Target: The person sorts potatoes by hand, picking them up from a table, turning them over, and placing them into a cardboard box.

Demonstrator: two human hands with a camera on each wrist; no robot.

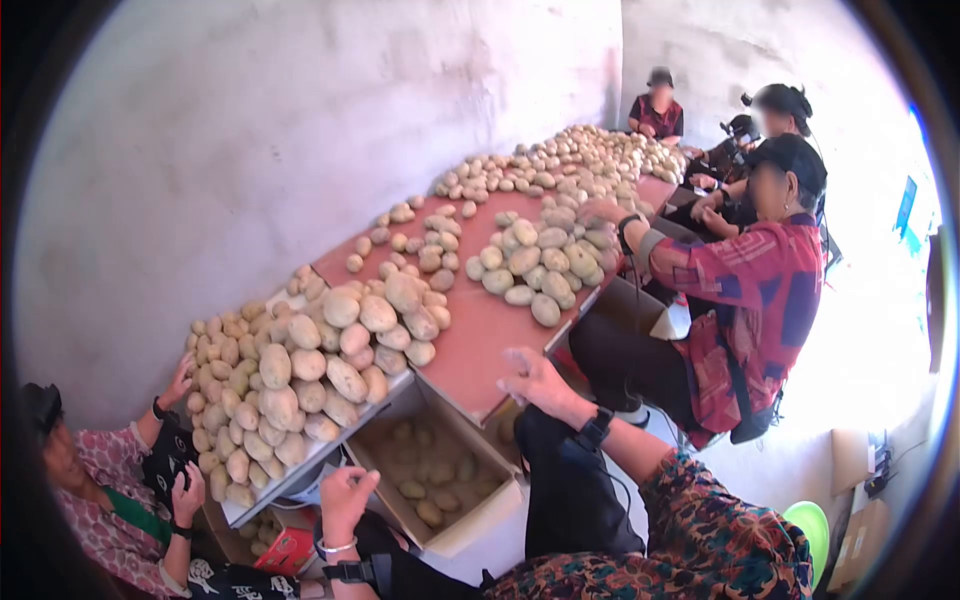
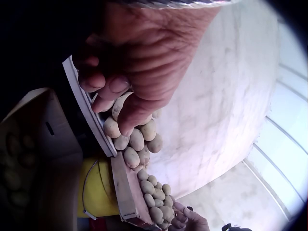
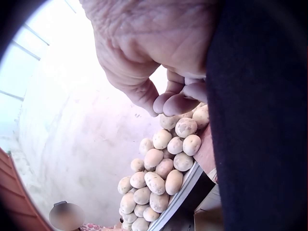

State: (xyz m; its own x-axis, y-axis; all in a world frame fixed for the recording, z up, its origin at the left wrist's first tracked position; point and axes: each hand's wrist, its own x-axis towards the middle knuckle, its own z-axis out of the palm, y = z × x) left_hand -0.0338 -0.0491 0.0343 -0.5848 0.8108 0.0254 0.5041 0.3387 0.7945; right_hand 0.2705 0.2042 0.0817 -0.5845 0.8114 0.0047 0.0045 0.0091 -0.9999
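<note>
Low in the head view, my left hand (image 1: pixel 345 505) hovers beside an open cardboard box (image 1: pixel 520 490) with round, pale potato-like produce (image 1: pixel 430 512) inside. Its fingers hang loosely bent and hold nothing visible. My right hand (image 1: pixel 548 388) is raised over the near edge of the reddish tabletop (image 1: pixel 480 350), fingers loosely bent around nothing. Between the hands and the wall lies a large heap of the produce (image 1: pixel 310 365). The left wrist view has my left hand (image 2: pixel 149 57) in front of produce (image 2: pixel 136 139); in the right wrist view, my right hand (image 3: pixel 154 53) does not visibly touch the produce (image 3: pixel 154 158).
A person in a red patterned shirt (image 1: pixel 740 270) reaches into another pile (image 1: pixel 550 262) on the right. Another person (image 1: pixel 110 500) sits at the lower left. Several people sit at the far end. A yellow container (image 2: pixel 98 187) stands below the ledge.
</note>
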